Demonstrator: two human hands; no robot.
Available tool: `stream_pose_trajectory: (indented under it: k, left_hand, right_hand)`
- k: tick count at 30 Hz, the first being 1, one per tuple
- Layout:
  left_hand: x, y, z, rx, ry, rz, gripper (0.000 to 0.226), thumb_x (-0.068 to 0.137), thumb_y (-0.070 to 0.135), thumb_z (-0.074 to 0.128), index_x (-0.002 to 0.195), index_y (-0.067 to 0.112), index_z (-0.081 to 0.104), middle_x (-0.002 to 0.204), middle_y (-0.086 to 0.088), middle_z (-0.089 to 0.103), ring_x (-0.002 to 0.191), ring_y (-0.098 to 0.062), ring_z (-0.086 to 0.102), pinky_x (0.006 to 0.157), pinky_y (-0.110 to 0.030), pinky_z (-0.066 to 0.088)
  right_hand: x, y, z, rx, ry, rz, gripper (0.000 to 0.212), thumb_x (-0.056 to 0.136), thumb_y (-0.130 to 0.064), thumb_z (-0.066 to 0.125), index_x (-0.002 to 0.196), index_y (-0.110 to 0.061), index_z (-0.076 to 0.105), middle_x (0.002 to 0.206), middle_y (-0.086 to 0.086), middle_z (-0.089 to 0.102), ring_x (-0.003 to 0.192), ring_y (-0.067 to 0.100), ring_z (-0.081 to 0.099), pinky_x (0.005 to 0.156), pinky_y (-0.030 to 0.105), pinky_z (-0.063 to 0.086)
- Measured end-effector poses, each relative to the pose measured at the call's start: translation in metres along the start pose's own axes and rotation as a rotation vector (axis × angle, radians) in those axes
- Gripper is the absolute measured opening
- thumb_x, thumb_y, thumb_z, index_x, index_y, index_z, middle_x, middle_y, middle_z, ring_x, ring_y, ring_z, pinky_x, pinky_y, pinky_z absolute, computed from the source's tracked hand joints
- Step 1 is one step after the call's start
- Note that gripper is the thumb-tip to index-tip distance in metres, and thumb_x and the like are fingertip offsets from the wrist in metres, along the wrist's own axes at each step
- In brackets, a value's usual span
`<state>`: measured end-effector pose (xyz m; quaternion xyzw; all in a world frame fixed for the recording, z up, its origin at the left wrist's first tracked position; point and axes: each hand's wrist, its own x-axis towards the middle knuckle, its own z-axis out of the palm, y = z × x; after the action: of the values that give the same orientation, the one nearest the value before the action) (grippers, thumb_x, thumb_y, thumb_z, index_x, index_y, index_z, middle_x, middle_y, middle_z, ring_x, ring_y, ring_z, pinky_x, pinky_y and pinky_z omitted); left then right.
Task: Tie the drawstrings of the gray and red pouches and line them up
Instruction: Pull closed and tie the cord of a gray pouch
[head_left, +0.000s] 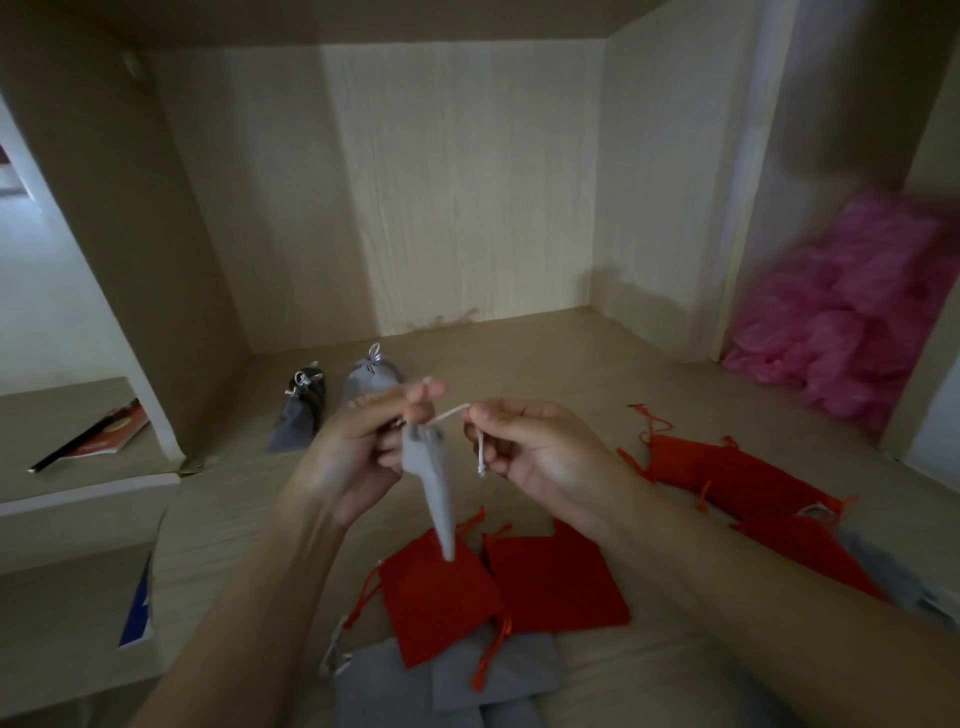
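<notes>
In the middle of the frame the left hand (353, 457) is curled round the gathered neck of a gray pouch (431, 478), which hangs down from it, narrowing to a point above the bench (545, 353). The right hand (540, 457), just beside it, pinches the pouch's white drawstring (454, 413); the cord runs taut between the two hands and its loose end dangles below the right fingers. Under the hands, at lower centre, two red pouches (441, 597) lie flat side by side, overlapping several flat gray pouches (493, 670) at the bottom edge. More red pouches (727, 473) lie in a slanting row at right. At the back, left of centre, two cinched gray pouches (371, 379) lie near each other. A heap of pink plastic (852, 322) fills the right edge, and a red booklet (104, 434) lies at far left.
</notes>
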<state>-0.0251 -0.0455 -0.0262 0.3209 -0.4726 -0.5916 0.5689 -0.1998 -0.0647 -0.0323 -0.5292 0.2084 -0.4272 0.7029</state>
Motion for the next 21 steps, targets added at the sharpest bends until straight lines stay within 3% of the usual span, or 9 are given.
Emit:
stream_pose_trajectory:
  k: [3,8,10,12,14,15,17,21]
  left_hand:
    - [-0.001,-0.002,0.008,0.236,0.026,-0.007,0.011,0.071,0.017,0.070,0.072,0.008,0.075,0.050,0.004,0.047,0.040,-0.002,0.026,0.036,-0.012,0.021]
    - [0.000,-0.008,0.007,0.479,0.049,-0.028,0.024,0.087,0.006,0.057,0.087,-0.017,0.062,0.068,-0.018,0.059,0.053,-0.016,0.042,0.047,-0.015,0.036]
    - [-0.001,-0.009,0.010,0.523,0.038,-0.031,0.026,0.083,0.013,0.061,0.086,-0.012,0.067,0.063,-0.010,0.062,0.052,-0.011,0.046,0.050,-0.015,0.039]
    - [0.000,-0.010,0.013,0.593,0.024,-0.029,0.021,0.077,0.019,0.066,0.084,0.001,0.074,0.070,-0.018,0.065,0.063,-0.018,0.052,0.057,-0.019,0.043]
    - [0.000,-0.011,0.013,0.620,0.012,-0.028,0.012,0.081,0.008,0.064,0.083,0.007,0.076,0.082,-0.026,0.067,0.074,-0.026,0.053,0.062,-0.022,0.047]
    - [-0.001,-0.011,0.012,0.619,-0.002,-0.024,0.018,0.084,0.002,0.059,0.084,0.009,0.076,0.086,-0.026,0.068,0.077,-0.026,0.054,0.064,-0.021,0.048]
    - [-0.003,-0.010,0.013,0.631,-0.055,-0.007,0.024,0.086,-0.004,0.055,0.087,0.009,0.076,0.088,-0.022,0.070,0.076,-0.022,0.056,0.065,-0.018,0.047]
    - [-0.007,-0.008,0.024,0.639,-0.088,0.070,0.016,0.082,0.001,0.063,0.091,0.010,0.073,0.080,-0.001,0.074,0.072,-0.002,0.064,0.063,-0.010,0.046]
  right_hand:
    - [-0.001,0.002,-0.002,0.033,0.013,-0.007,0.014,0.089,-0.006,0.055,0.088,0.002,0.066,0.063,0.000,0.056,0.050,0.005,0.047,0.049,0.015,0.037]
    - [-0.006,0.009,-0.001,-0.301,0.096,-0.178,0.017,0.090,-0.009,0.060,0.083,0.004,0.069,0.060,-0.005,0.065,0.051,0.002,0.048,0.051,0.014,0.036]
    - [-0.005,0.012,-0.001,-0.332,0.157,-0.226,0.013,0.087,-0.006,0.063,0.081,0.004,0.069,0.060,-0.003,0.067,0.052,0.001,0.054,0.053,0.013,0.042]
    - [-0.005,0.017,-0.001,-0.406,0.201,-0.246,0.009,0.086,-0.005,0.065,0.080,-0.002,0.071,0.065,0.001,0.070,0.058,0.007,0.062,0.058,0.017,0.048]
    - [-0.005,0.021,-0.002,-0.519,0.219,-0.280,0.010,0.086,-0.007,0.066,0.078,-0.009,0.071,0.069,0.004,0.071,0.064,0.011,0.066,0.062,0.020,0.052]
    - [-0.005,0.021,-0.003,-0.564,0.229,-0.306,0.011,0.085,-0.008,0.067,0.076,-0.012,0.071,0.069,0.003,0.072,0.065,0.011,0.066,0.063,0.020,0.052]
    - [-0.005,0.019,-0.005,-0.619,0.264,-0.359,0.012,0.084,-0.009,0.069,0.075,-0.016,0.071,0.068,0.000,0.071,0.063,0.008,0.066,0.063,0.019,0.051]
    - [-0.005,0.012,-0.006,-0.595,0.281,-0.341,0.002,0.080,-0.010,0.073,0.079,-0.009,0.074,0.071,0.004,0.073,0.067,0.012,0.069,0.064,0.023,0.053]
